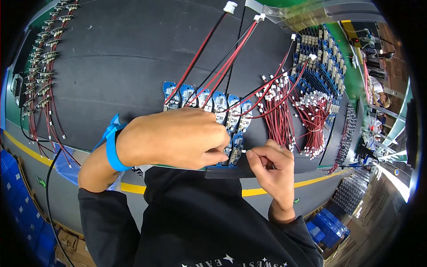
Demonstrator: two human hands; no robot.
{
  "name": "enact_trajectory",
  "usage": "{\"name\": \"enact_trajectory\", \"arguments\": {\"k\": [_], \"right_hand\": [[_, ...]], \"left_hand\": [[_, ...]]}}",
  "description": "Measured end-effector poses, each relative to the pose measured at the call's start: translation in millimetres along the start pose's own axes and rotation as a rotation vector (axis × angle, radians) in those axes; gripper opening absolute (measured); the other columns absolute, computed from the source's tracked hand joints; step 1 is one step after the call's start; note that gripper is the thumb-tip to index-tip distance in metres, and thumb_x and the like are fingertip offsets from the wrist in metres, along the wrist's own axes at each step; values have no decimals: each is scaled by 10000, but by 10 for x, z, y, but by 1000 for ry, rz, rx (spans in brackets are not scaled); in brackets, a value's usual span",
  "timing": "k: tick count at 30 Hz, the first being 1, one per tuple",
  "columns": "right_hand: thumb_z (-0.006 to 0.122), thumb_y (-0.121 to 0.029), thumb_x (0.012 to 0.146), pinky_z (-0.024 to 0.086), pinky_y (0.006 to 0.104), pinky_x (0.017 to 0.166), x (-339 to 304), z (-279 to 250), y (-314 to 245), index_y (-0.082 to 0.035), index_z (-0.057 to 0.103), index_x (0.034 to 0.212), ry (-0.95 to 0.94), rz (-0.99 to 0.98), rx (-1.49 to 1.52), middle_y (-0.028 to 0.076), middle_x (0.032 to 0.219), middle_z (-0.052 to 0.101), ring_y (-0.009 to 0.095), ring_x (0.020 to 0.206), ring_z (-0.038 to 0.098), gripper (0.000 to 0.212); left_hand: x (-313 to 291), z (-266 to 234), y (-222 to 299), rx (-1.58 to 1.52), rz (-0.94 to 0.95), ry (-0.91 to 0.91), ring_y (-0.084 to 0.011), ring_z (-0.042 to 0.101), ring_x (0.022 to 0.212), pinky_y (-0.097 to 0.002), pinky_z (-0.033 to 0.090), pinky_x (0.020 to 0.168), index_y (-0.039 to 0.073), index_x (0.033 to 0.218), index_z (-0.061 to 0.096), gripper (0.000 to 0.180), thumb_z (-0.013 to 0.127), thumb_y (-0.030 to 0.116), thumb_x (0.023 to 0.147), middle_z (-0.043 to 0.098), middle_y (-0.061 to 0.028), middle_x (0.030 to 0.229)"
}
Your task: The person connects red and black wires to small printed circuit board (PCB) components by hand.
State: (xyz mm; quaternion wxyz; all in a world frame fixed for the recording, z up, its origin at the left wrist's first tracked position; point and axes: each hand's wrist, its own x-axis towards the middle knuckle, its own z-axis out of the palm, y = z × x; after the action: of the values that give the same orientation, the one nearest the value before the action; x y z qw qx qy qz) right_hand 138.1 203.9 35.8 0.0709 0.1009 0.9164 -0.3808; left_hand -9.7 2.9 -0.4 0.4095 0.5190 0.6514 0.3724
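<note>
A panel of blue circuit boards [218, 101] lies at the front of the black table. Pairs of red and black wires [201, 52] run from several of the boards and end in white plugs [230, 7]. My left hand [173, 138], with a blue wrist strap, is closed and reaches over the lower boards; its curled fingers hide whatever they hold. Beside the lower right board [237, 147], my right hand [273, 167] pinches thumb and forefinger together at a small white connector [243, 151]. Any wire on that connector is hidden.
Bundles of red-black cables [278, 113] with white ends lie right of the boards, with another bundle [314, 138] beside them. Stacked blue boards [324, 62] stand behind. Rows of wired parts line the left table edge [44, 75] and far right [347, 133].
</note>
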Motion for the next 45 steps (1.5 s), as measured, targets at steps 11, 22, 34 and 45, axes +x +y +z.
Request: {"name": "enact_trajectory", "arguments": {"k": [11,22,34,45], "right_hand": [[739,6,812,357,248,455,-56,18,-13,16,692,843,-23,34,11,37,603,536,91,477,474,57],[729,-17,826,404,308,476,-23,-12,-11,28,677,842,-55,28,-1,88,636,540,163,483,498,71],[735,1,800,487,310,556,-37,0,72,14,682,884,-60,-27,64,96,739,586,210,607,608,100],[710,24,789,405,274,491,-15,68,77,43,656,796,-60,-12,122,79,624,552,151,492,514,58]], "left_hand": [[20,16,-12,18,-13,-17,-313,607,541,-409,454,547,13,790,670,257,676,240,910,620,-126,590],[28,-9,26,23,-79,-79,-290,622,536,-387,455,527,34,796,683,236,686,244,903,645,-112,609],[13,0,44,48,-96,-68,-256,628,517,-356,450,497,54,790,687,176,733,208,862,643,-87,593],[35,-33,73,41,-147,-92,-234,628,520,-331,459,490,68,824,688,137,749,187,849,639,-68,613]]}}
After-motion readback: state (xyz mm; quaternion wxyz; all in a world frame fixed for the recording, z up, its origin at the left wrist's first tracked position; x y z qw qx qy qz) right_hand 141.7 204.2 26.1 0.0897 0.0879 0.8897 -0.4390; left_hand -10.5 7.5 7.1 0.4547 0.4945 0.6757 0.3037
